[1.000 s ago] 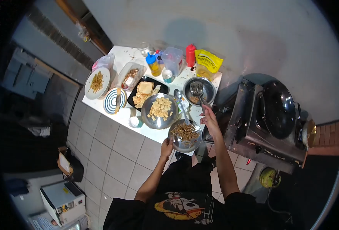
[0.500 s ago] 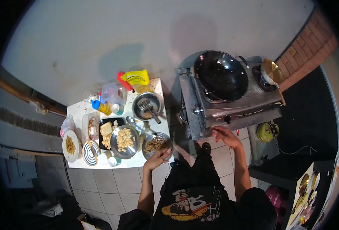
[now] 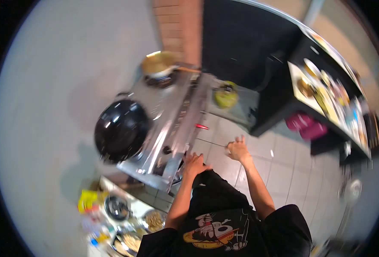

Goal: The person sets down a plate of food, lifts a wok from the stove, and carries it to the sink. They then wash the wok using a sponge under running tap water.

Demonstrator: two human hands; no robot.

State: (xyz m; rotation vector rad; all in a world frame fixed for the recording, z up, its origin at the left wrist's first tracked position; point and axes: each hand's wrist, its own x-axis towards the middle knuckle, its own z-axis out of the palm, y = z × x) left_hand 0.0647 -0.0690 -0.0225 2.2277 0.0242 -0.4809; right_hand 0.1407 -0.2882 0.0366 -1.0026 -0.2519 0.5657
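Observation:
My left hand (image 3: 195, 165) is by the front edge of the metal gas stove (image 3: 172, 128), fingers spread and holding nothing. Whether it touches the stove I cannot tell. Above the floor tiles to its right hangs my right hand (image 3: 239, 149), its fingers apart with nothing seen in them. A black wok (image 3: 123, 130) sits on the near burner. On the far burner is a gold-coloured pan (image 3: 158, 63) with a handle pointing right. The picture is somewhat smeared by motion.
At lower left, a white table (image 3: 144, 207) bears a bowl of brown food (image 3: 154, 220), a dark bowl (image 3: 117, 207) and a yellow packet (image 3: 88, 200). A green gas cylinder (image 3: 226, 95) stands beyond the stove. A black shelf unit (image 3: 275, 103) with kitchenware stands at right.
My view has turned to the right, bringing the shelf unit nearer the middle. My left hand has moved from the bowl of brown food to the stove's front edge; my right hand is over the floor.

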